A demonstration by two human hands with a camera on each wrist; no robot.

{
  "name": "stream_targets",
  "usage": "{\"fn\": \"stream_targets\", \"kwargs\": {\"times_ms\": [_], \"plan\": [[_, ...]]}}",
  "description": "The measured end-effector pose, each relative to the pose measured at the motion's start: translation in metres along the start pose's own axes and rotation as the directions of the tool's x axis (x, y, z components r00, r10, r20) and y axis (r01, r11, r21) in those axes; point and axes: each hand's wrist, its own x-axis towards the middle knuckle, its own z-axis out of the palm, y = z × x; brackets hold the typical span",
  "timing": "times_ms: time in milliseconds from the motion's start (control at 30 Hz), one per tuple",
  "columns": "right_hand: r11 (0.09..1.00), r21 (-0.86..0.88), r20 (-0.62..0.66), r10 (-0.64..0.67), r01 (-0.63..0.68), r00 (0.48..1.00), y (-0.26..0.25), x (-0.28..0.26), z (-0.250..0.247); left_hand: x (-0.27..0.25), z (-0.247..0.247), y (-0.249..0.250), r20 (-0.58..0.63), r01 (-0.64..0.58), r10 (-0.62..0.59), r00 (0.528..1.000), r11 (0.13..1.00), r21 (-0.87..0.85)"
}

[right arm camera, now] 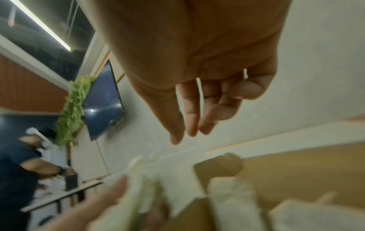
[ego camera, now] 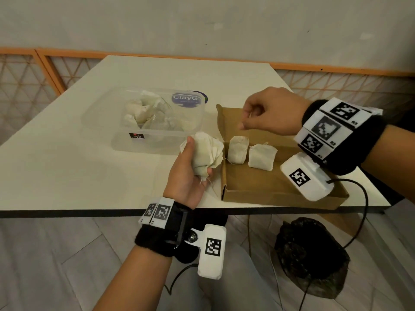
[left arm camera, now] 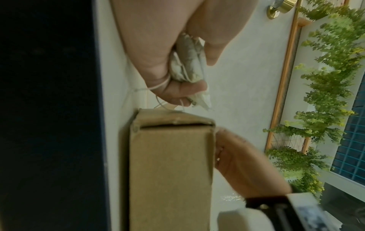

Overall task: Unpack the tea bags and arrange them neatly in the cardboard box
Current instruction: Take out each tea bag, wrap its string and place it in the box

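Tea bags are pale, off-white paper pouches, soft and crumpled, with thin white strings trailing from them. Two tea bags (ego camera: pixel 250 152) lie side by side inside the shallow brown cardboard box (ego camera: pixel 258 182), near its left wall, just touching each other. The left hand (ego camera: pixel 190 173) hovers just beside that wall, palm up, its fingers curled round a bunch of tea bags (ego camera: pixel 206 154); the number in the bunch cannot be counted. The left wrist view shows strings looped over its fingers (left arm camera: pixel 185 90). More tea bags (ego camera: pixel 149 113) sit heaped in one clear plastic container (ego camera: pixel 134 140) well to the left of the box, on the white table (ego camera: pixel 67 167). The right hand (ego camera: pixel 267 113) hangs above the box's far end, fingers loosely bent and thumb near the fingertips; whether it pinches a string cannot be told.
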Motion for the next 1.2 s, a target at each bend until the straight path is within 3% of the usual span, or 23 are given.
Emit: {"fn": "stream_targets", "kwargs": {"times_ms": [100, 233, 367, 700, 867, 1033, 1100, 1200], "plan": [[0.986, 0.128, 0.068, -0.12, 0.111, 0.99, -0.035, -0.003, 0.01, -0.001, 0.003, -0.002, -0.028, -0.013, 0.015, 1.0, 0.998, 0.06], [0.989, -0.007, 0.168, -0.145, 0.148, 0.975, -0.052, 0.011, 0.034, -0.007, 0.008, 0.0, 0.084, -0.015, 0.008, 0.996, 0.997, 0.078], [0.992, 0.058, 0.15, -0.121, 0.114, 0.981, -0.05, 0.022, 0.035, -0.009, 0.007, 0.002, 0.208, -0.044, 0.032, 0.978, 0.998, 0.05], [0.944, 0.32, 0.028, -0.098, 0.084, 0.995, -0.032, 0.02, 0.023, -0.006, 0.005, -0.003, 0.096, -0.092, 0.083, 0.992, 0.991, 0.095], [0.917, 0.397, -0.07, 0.01, 0.019, 0.997, -0.011, 0.014, -0.001, -0.006, 0.004, -0.001, 0.078, -0.055, 0.049, 0.996, 0.996, 0.076], [0.948, 0.3, -0.11, 0.143, -0.104, 0.984, 0.029, 0.0, -0.023, -0.003, -0.001, -0.002, 0.076, -0.04, 0.037, 0.996, 0.999, 0.031], [0.971, 0.182, -0.045, 0.163, -0.153, 0.986, 0.041, -0.007, -0.024, -0.001, -0.003, -0.002, 0.071, -0.04, 0.037, 0.997, 0.998, 0.043], [0.985, 0.05, 0.152, 0.153, -0.162, 0.976, 0.048, -0.02, -0.019, 0.001, -0.004, -0.003, 0.069, -0.043, 0.039, 0.997, 0.997, 0.057]]}}
